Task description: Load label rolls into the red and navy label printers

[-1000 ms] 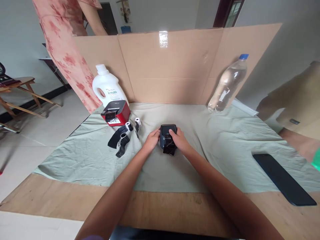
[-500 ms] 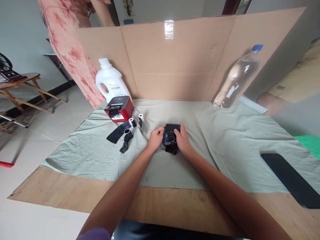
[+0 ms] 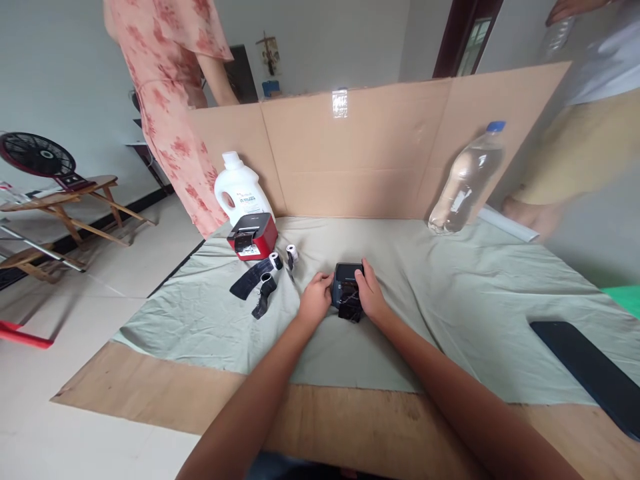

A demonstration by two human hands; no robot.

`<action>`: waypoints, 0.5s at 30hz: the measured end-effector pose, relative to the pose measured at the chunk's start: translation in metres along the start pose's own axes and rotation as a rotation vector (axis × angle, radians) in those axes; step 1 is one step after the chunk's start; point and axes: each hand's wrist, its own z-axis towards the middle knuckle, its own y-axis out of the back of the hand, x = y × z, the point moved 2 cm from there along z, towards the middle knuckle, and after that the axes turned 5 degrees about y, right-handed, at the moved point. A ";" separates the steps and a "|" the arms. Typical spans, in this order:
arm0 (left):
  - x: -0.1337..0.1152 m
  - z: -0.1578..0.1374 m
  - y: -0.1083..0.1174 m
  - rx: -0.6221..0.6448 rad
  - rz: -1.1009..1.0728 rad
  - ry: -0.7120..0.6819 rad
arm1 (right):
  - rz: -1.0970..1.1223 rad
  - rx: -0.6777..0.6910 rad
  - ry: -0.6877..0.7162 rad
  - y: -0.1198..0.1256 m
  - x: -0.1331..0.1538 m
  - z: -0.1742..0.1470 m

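In the middle of the cloth, a small black printer sits between my two hands. A glossy black strip of paper hangs out of its near side. My left hand grips the printer's left side, with the fingertips pressed against its edge. On the opposite side my right hand is wrapped round it, thumb on top near the strip. Left of my hands lie several paper rolls, among them a roll with a long black tail and a curled black roll.
A red and black printer and a white detergent bottle stand at the back left. A clear bottle leans against the cardboard screen. A black phone lies at right. Two people are beyond the table.
The view has tilted upward, so everything sits lower in the picture. Both hands keep hold of the black printer, in much the same place on the cloth.
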 end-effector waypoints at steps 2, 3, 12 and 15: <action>-0.002 -0.003 0.003 0.038 0.148 0.009 | 0.004 -0.003 -0.012 0.000 0.000 -0.001; -0.003 -0.004 0.004 0.056 0.206 0.008 | 0.008 -0.002 -0.017 0.000 0.000 -0.001; -0.005 -0.008 -0.001 0.106 0.420 -0.043 | -0.003 0.003 0.032 0.000 0.003 -0.004; -0.005 -0.008 -0.001 0.123 0.445 -0.034 | 0.005 0.006 0.026 0.000 0.003 -0.004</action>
